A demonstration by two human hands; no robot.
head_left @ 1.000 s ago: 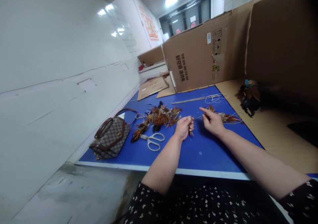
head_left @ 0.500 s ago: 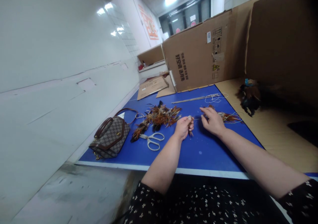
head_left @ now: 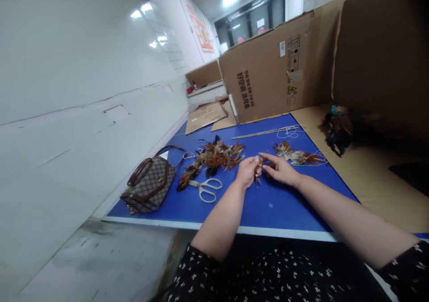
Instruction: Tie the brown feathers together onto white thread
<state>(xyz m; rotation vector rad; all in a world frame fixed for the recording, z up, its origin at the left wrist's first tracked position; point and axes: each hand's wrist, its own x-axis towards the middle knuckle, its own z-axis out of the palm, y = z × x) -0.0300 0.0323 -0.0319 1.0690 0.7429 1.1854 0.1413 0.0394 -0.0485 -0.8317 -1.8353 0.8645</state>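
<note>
My left hand (head_left: 248, 171) is closed in a pinch over the blue tabletop (head_left: 248, 208). It grips a small feather bundle (head_left: 258, 181), whose brown tips poke out below the fingers; the rest is hidden. Close beside it on the right is my right hand (head_left: 280, 169), its index finger and thumb apart, fingertips at the left hand's fingers. Whether a thread lies between them is too small to tell. A loose pile of brown and black feathers (head_left: 217, 154) lies left of the hands, with scissors (head_left: 208, 189) just in front. Behind the right hand rest more feathers (head_left: 295, 154).
A patterned handbag (head_left: 150, 186) stands at the table's left. Thin rods (head_left: 258, 134) and tangled white thread (head_left: 288, 131) lie at the back. A large cardboard sheet (head_left: 268, 78) rises behind. Dark feathers (head_left: 338, 130) with a blue tie sit on cardboard at right.
My right hand has moved left, up against the left hand, uncovering more of the feathers behind it. My left hand keeps its place and grip.
</note>
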